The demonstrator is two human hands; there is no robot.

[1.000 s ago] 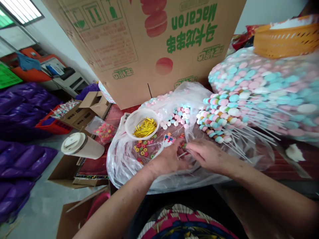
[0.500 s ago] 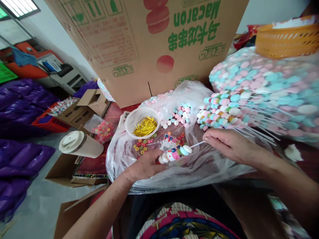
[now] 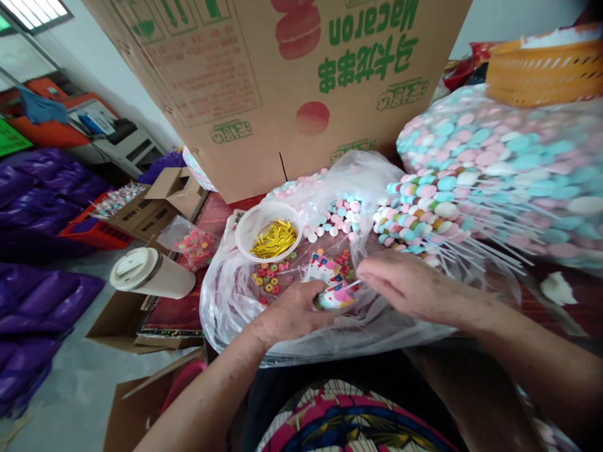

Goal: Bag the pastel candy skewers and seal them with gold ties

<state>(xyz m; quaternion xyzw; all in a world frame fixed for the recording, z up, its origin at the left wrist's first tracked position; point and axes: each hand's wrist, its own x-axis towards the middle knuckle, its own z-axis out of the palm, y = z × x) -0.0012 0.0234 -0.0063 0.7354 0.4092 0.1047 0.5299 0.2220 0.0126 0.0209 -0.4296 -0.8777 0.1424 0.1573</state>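
My left hand [image 3: 296, 314] is closed around a marshmallow skewer [image 3: 338, 297] in a small printed wrapper, its far end hidden by my fingers. The skewer's white stick [image 3: 352, 284] points up to the right, and my right hand [image 3: 405, 284] pinches it close to the wrapper. Just behind lie flat printed wrappers [image 3: 321, 266] on a clear plastic sheet [image 3: 226, 301]. Loose ring candies [image 3: 269, 277] are scattered beside them. A white bowl [image 3: 243, 237] of gold twist ties [image 3: 277, 238] stands behind my left hand.
A pile of marshmallow skewers [image 3: 424, 210] lies to the right against a big bag of pastel marshmallows [image 3: 513, 147]. An orange basket [image 3: 541, 75] rests on that bag. Behind stands a large cardboard box [image 3: 273, 135]. At left are a lidded cup [image 3: 164, 276] and a bag of ring candies [image 3: 193, 243].
My right hand has moved left along the stick towards my left hand, which has shifted slightly right. The marshmallows that showed at the stick end are now covered by the wrapper.
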